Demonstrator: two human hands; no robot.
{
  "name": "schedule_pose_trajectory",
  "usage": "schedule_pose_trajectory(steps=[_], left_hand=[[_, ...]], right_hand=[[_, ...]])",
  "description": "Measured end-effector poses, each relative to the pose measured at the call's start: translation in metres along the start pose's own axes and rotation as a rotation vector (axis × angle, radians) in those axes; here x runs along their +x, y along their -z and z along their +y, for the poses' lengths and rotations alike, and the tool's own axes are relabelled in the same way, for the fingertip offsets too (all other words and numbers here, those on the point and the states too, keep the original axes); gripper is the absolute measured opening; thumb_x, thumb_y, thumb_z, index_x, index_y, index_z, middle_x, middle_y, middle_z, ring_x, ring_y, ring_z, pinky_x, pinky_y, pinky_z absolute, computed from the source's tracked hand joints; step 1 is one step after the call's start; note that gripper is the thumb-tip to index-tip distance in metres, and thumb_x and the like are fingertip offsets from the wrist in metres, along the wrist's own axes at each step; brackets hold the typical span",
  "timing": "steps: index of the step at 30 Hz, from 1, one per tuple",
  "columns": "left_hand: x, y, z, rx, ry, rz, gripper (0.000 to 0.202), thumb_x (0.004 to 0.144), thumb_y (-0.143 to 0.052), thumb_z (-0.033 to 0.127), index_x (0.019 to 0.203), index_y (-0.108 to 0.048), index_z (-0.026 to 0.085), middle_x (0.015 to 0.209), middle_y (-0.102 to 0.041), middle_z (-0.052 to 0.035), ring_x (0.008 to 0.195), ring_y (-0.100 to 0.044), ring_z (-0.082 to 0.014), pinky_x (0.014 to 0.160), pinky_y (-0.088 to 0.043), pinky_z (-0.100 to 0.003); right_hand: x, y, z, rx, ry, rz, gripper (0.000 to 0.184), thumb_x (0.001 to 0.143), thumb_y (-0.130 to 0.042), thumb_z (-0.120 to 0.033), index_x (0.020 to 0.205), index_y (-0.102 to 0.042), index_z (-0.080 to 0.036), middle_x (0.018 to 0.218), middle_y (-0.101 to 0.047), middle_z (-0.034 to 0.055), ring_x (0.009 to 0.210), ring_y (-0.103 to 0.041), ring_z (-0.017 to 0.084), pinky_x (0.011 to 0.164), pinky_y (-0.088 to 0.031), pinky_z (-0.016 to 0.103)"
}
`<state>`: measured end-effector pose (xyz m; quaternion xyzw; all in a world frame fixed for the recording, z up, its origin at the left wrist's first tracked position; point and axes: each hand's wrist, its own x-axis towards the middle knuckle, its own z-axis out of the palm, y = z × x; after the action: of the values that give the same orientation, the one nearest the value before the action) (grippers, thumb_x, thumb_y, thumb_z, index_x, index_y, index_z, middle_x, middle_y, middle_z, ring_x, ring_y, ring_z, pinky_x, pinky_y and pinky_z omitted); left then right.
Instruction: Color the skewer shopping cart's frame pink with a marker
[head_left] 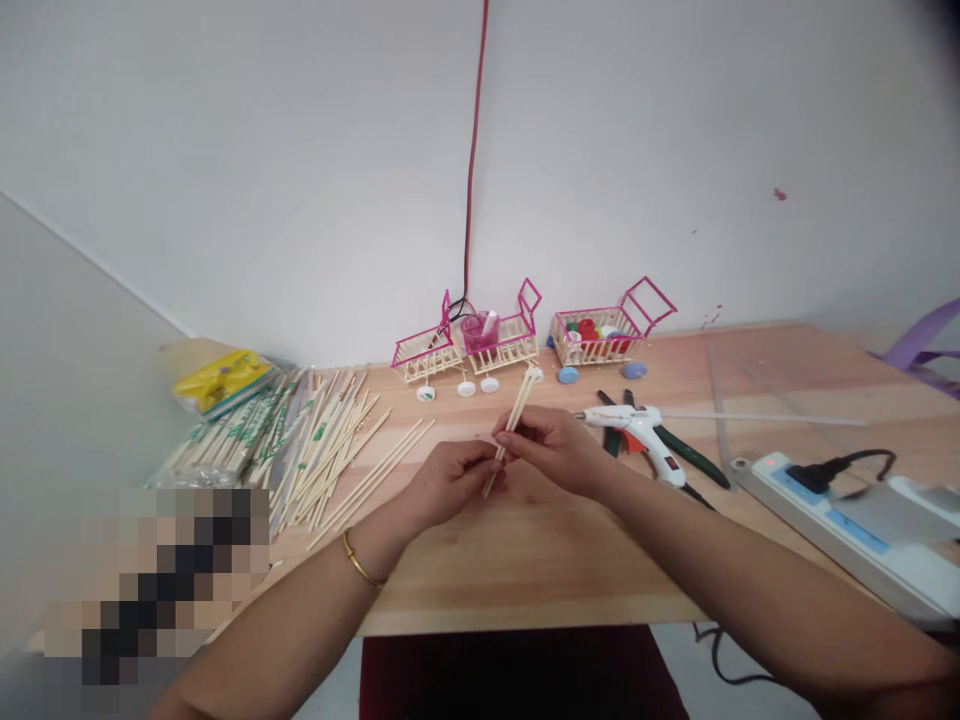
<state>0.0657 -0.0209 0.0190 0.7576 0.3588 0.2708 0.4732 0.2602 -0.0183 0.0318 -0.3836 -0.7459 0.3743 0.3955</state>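
Note:
Between my hands, over the middle of the table, a few thin wooden chopsticks (518, 402) are held together in a slanting bundle. My right hand (546, 448) is closed around the middle of the bundle. Lower down, my left hand (459, 482) pinches the bundle near its bottom end. To the left lie several loose chopsticks (375, 473) on the table, some in a heap. Right of my hands rests a white hot glue gun (634, 428) with an orange trigger and a clear glue stick in its back.
Small stick-built carts (427, 352) with pink trim stand along the wall; another cart (596, 340) has blue wheels and colourful bits inside. Packaged chopsticks (232, 435) lie left. Dark green-handled pliers (694, 455) lie behind the glue gun. A power strip (840, 515) with a plug sits right.

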Motion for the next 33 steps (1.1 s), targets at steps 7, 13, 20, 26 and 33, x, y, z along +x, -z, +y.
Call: schedule_pose_trajectory(steps=[7, 13, 20, 26, 33], left_hand=[[0.002, -0.002, -0.004, -0.050, -0.065, 0.046, 0.021, 0.088, -0.056, 0.033, 0.093, -0.069, 0.017, 0.088, -0.071, -0.0073, 0.082, -0.065, -0.0177, 0.077, -0.048, -0.028], [0.002, -0.001, -0.003, 0.025, -0.057, 0.033, 0.018, 0.086, -0.057, 0.029, 0.089, -0.070, 0.017, 0.081, -0.068, -0.0043, 0.077, -0.061, -0.0163, 0.073, -0.045, -0.026], [0.003, 0.003, -0.005, 0.013, 0.004, 0.047, 0.013, 0.082, -0.060, 0.026, 0.084, -0.071, 0.018, 0.078, -0.069, -0.0030, 0.074, -0.060, -0.0155, 0.070, -0.044, -0.025], [0.005, 0.018, -0.008, -0.114, 0.147, 0.111, 0.017, 0.078, -0.065, 0.034, 0.077, -0.068, 0.017, 0.067, -0.066, -0.0009, 0.063, -0.057, -0.0120, 0.063, -0.043, -0.024], [0.008, 0.045, -0.013, -0.073, 0.200, 0.298, 0.025, 0.073, -0.067, 0.040, 0.075, -0.068, 0.015, 0.054, -0.055, 0.0026, 0.051, -0.046, -0.0092, 0.052, -0.035, -0.022]], right_hand=[[-0.003, 0.005, -0.010, -0.162, 0.144, 0.027, 0.015, 0.088, -0.060, -0.031, 0.086, -0.066, -0.018, 0.073, -0.069, 0.0019, 0.067, -0.063, 0.014, 0.065, -0.047, 0.025], [-0.003, 0.006, -0.010, -0.254, 0.140, 0.003, 0.017, 0.089, -0.060, -0.032, 0.082, -0.067, -0.018, 0.073, -0.069, 0.0028, 0.068, -0.062, 0.015, 0.064, -0.045, 0.026], [-0.002, 0.006, -0.008, -0.125, 0.096, 0.090, 0.017, 0.088, -0.060, -0.034, 0.084, -0.067, -0.019, 0.071, -0.070, 0.0024, 0.066, -0.065, 0.015, 0.063, -0.048, 0.026], [0.003, 0.006, -0.003, 0.210, -0.136, 0.309, 0.028, 0.080, -0.066, -0.047, 0.084, -0.065, -0.019, 0.066, -0.069, 0.0020, 0.063, -0.067, 0.016, 0.062, -0.055, 0.029], [0.011, 0.004, 0.008, 0.440, -0.345, 0.427, 0.040, 0.072, -0.076, -0.043, 0.097, -0.056, -0.018, 0.067, -0.069, -0.0004, 0.064, -0.068, 0.015, 0.063, -0.060, 0.031]])
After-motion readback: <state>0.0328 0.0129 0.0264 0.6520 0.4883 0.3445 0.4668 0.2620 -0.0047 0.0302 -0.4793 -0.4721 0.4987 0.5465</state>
